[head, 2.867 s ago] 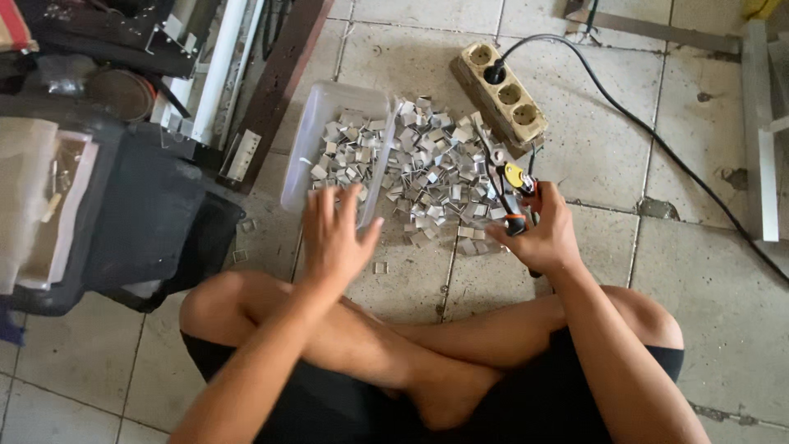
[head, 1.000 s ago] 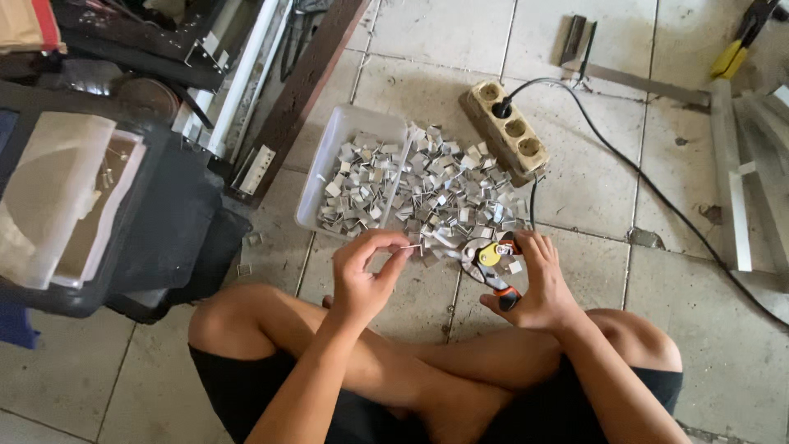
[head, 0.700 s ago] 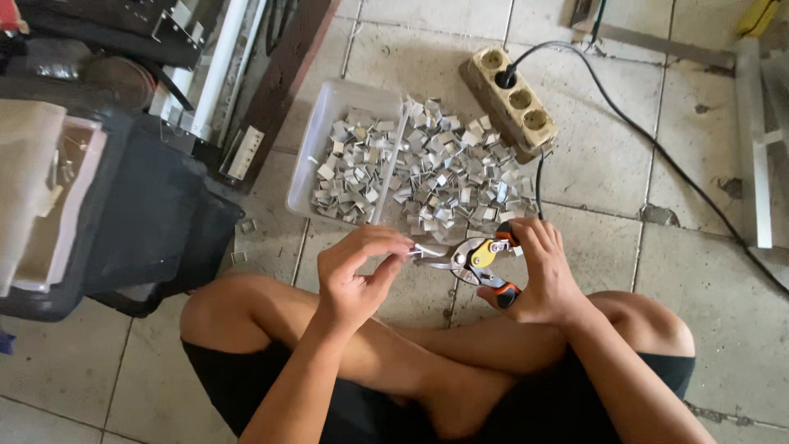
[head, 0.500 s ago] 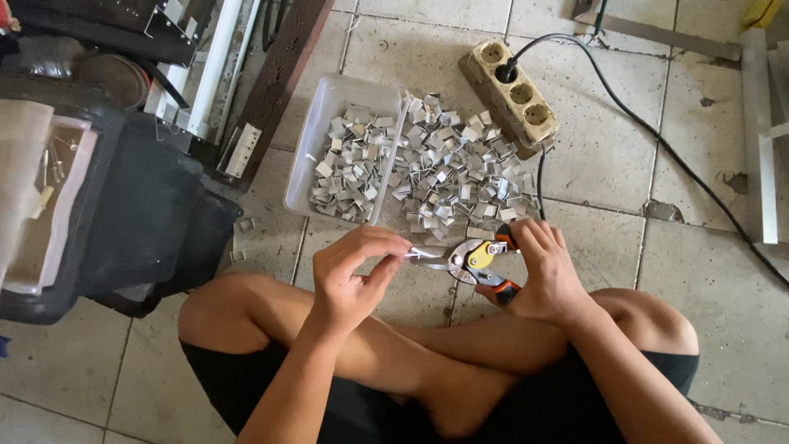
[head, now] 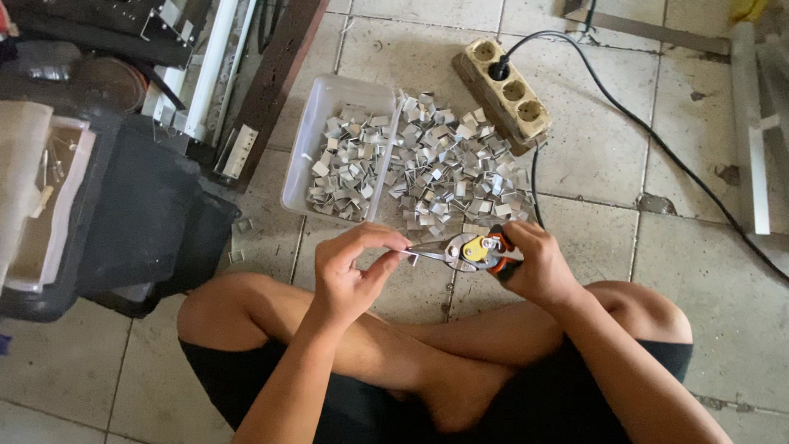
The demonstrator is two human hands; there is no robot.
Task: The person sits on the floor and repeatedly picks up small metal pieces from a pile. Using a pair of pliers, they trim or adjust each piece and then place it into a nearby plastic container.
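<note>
Steel snips [head: 460, 249] bite bent clip [head: 411, 256].

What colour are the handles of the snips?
Orange-red with black, on the snips in the right hand; head view.

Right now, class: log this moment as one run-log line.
left hand: pinches metal piece | right hand: grips snips | blades: at piece | pile: floor, beside tray | posture: cross-legged

floor: grey stained tiles [head: 592, 156] | left: dark cabinet [head: 140, 222] | light: daylight
</note>
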